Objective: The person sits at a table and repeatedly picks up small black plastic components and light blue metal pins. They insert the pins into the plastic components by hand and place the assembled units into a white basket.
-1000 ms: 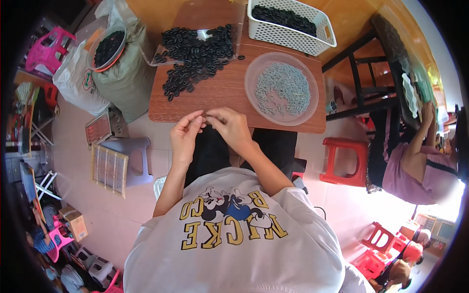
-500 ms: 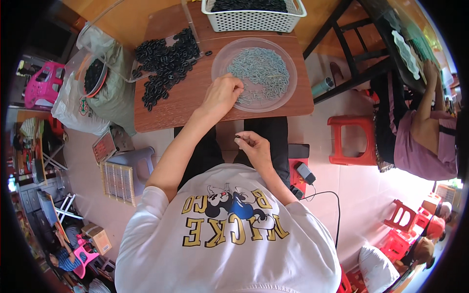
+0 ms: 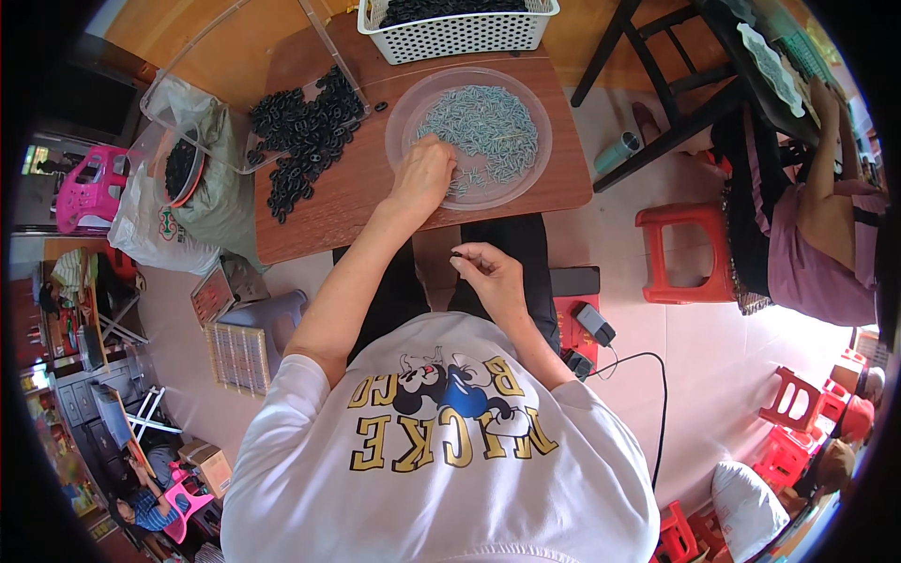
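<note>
My left hand (image 3: 424,176) reaches over the near left rim of a round clear plastic tray (image 3: 405,105). Its fingers are bent together, pointing down toward a heap of small silvery-blue screw-like pins (image 3: 488,124); whatever they grip is hidden. Lower down, above my lap and off the table edge, my right hand (image 3: 495,277) pinches a small black piece (image 3: 457,254) between thumb and forefinger. Many black oval pieces with holes (image 3: 305,131) lie in a loose pile on the table's left side, partly inside a clear open box lying there.
A white perforated basket (image 3: 455,39) of black pieces stands at the table's (image 3: 375,211) far edge. Sacks (image 3: 211,197) flank the left side. A red stool (image 3: 685,253) and a seated person in pink (image 3: 817,253) are to the right. A black cable (image 3: 662,403) runs across the floor.
The whole view has shifted slightly, moving the table and tray left in the picture. My left hand stays at the tray's near left side, and my right hand still pinches the black piece.
</note>
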Demonstrator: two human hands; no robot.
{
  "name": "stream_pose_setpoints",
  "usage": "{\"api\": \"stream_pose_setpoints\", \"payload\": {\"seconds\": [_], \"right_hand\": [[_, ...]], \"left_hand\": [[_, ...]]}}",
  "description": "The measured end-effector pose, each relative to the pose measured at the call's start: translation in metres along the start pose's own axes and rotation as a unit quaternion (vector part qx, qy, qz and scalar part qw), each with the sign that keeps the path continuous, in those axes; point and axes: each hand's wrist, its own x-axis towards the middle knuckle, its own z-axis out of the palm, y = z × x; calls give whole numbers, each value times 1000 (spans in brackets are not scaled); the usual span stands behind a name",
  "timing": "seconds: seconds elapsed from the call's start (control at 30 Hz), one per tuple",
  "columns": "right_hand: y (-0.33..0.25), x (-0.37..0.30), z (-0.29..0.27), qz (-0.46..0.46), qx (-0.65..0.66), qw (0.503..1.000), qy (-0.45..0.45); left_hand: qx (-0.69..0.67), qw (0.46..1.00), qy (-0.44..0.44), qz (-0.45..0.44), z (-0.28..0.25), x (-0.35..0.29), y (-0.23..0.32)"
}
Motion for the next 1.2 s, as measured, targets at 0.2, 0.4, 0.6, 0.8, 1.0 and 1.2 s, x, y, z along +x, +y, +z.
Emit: {"api": "stream_pose_setpoints", "payload": {"seconds": [0.2,0.4,0.6,0.8,1.0,1.2], "right_hand": [[-27,11,-8,-12,158,987,-5],[-54,23,4,-28,186,982,-25],[-75,27,37,-38,173,983,-50],[-82,27,62,-28,130,988,-76],[-86,26,77,-13,117,990,-80],[-82,27,78,-15,98,992,-80]], "left_hand": [[-281,957,22,-74,-39,-9,17],[-744,634,-30,-209,-72,-65,27],[-786,557,34,-264,-76,-106,17],[-798,530,92,-273,-79,-123,-2],[-809,513,107,-266,-85,-131,-8],[-803,522,100,-271,-86,-133,-8]]}}
